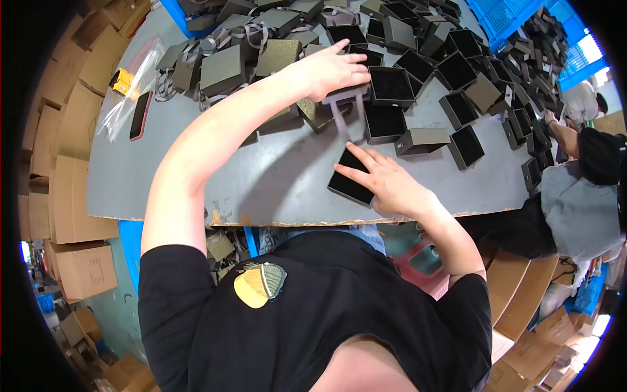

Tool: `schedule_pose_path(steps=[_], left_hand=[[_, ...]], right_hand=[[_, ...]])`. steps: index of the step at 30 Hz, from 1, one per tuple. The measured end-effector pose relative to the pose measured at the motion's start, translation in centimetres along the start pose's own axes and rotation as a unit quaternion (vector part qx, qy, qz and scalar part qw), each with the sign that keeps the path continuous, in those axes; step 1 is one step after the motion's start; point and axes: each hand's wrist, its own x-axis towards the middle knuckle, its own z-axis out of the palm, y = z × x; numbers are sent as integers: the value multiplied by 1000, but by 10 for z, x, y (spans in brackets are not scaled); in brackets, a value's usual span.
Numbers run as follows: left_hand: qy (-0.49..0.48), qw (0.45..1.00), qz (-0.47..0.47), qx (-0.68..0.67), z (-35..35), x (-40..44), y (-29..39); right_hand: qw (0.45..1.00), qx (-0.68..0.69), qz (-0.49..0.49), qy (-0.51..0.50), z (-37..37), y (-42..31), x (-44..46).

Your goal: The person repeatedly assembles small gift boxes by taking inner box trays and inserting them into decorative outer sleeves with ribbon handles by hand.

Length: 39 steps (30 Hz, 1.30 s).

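My left hand (334, 70) reaches across to the middle of the table, palm down, its fingers bent over a dark box (347, 93). A grey ribbon (339, 119) hangs from that box toward me; the left thumb is hidden. Closer to the table's front edge, my right hand (395, 186) lies over an open black-lined box (349, 185), gripping it with fingers spread across it. One right fingertip is close to the ribbon's lower end. Just beyond stand an open black box (385, 123) and a closed-sided grey box (422, 141).
Ribboned grey boxes (222, 70) pile up at the left, and open black boxes (457, 70) at the right. A phone (140, 116), plastic bag (130, 85) and yellow object (121, 81) lie at the left. Another person (581, 196) sits at the right. Cartons (83, 196) line the left side.
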Motion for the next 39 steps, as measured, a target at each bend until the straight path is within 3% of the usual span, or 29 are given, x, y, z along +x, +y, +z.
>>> schedule_pose_path(steps=[2,6,10,12,15,16,21,24,29,32,35,39], left_hand=[[81,993,-47,-67,-23,-26,13],[98,975,-170,-101,-58,-125,81],[-113,926,-317,-169,-11,-183,145],[-79,903,-366,-209,13,-193,169],[25,879,-359,-314,10,-197,193],[79,880,-347,-315,11,-195,198],[124,904,-338,-232,46,-187,196],[214,862,-358,-288,51,-183,191],[400,719,-500,-270,65,-185,176],[410,645,-547,-342,82,-195,174],[348,626,-555,-422,90,-208,170],[366,566,-599,-433,98,-202,167]], right_hand=[[999,39,31,1,4,-4,0],[995,83,45,44,17,-13,-9],[989,81,90,83,18,-31,-6],[985,73,109,110,22,-31,-5],[983,75,101,133,30,-30,-4],[982,81,103,136,31,-29,-5],[977,117,124,125,28,-29,-19],[973,134,132,135,31,-28,-26],[947,177,128,237,32,-34,-20],[940,149,100,290,38,-54,8],[944,141,82,287,63,-72,38],[944,151,82,284,77,-88,46]])
